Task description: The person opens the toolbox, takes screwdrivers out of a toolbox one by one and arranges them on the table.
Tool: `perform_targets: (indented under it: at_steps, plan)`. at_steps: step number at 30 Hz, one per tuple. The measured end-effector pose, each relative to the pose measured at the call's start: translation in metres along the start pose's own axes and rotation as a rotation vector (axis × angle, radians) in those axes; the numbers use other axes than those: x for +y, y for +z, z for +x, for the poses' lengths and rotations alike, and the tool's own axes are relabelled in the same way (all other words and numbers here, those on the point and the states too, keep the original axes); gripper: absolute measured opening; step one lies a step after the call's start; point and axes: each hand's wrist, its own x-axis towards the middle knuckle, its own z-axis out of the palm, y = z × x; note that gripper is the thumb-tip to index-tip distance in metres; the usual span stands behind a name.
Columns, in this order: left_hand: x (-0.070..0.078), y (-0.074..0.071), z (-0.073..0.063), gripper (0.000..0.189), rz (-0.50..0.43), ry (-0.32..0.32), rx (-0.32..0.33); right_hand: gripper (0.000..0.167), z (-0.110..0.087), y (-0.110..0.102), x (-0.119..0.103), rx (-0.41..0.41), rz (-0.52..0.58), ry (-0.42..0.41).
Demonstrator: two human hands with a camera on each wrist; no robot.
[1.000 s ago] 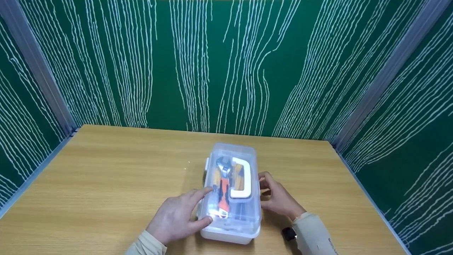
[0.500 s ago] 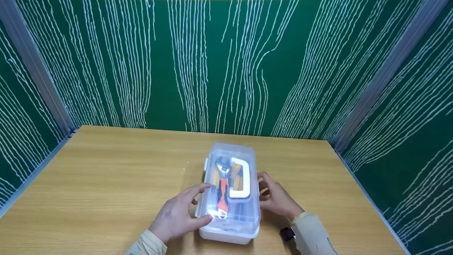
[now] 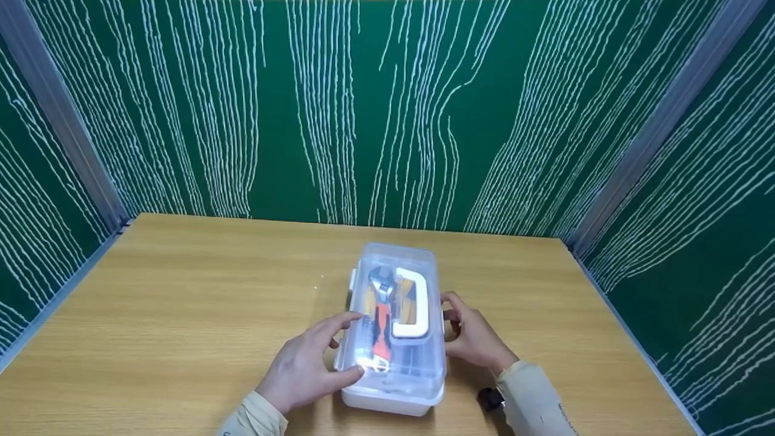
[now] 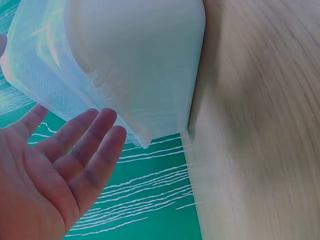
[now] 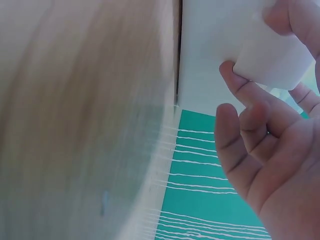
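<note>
A toolbox [image 3: 399,387] with a clear lid and a white base stands on the table, its lid down. Through the lid show an adjustable wrench [image 3: 382,330] with an orange and black handle and some yellow items. A white carry handle [image 3: 421,306] lies on top. My left hand [image 3: 306,366] rests by the lid's left edge, thumb and fingers spread, and the left wrist view shows its fingers loosely bent. On the right side, my right hand [image 3: 478,339] holds a white latch [image 5: 272,57] between thumb and fingers, the other fingers curled below.
The wooden table [image 3: 212,303] reaches back to green walls [image 3: 278,121] with white wavy lines. Grey posts [image 3: 654,133] stand at the corners. A small black object [image 3: 490,399] sits by the right sleeve.
</note>
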Motion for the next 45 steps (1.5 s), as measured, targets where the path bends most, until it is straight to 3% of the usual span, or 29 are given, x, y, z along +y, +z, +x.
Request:
perform_targets:
  at_steps: [9,18,26,32,39,45]
  plan:
    - [0.002,0.001,0.000,0.074,0.002,-0.003,-0.005,0.073,-0.002,-0.004,0.000,-0.025,-0.016,0.014]
    - [0.002,-0.001,-0.001,0.074,0.015,-0.026,-0.007,0.065,-0.003,-0.015,-0.010,-0.021,-0.132,0.053]
    - [0.001,-0.001,-0.001,0.075,0.018,-0.026,-0.012,0.057,-0.003,-0.017,-0.005,-0.027,-0.045,0.027]
    - [0.000,0.001,-0.003,0.074,0.034,0.033,0.020,0.052,-0.004,-0.017,-0.004,-0.058,0.070,0.007]
    - [0.000,0.000,-0.003,0.073,0.043,0.045,0.021,0.052,-0.003,-0.016,-0.001,-0.054,0.018,0.038]
    - [0.001,0.000,-0.003,0.074,0.037,0.026,0.006,0.054,-0.003,-0.016,0.001,-0.066,-0.020,0.015]
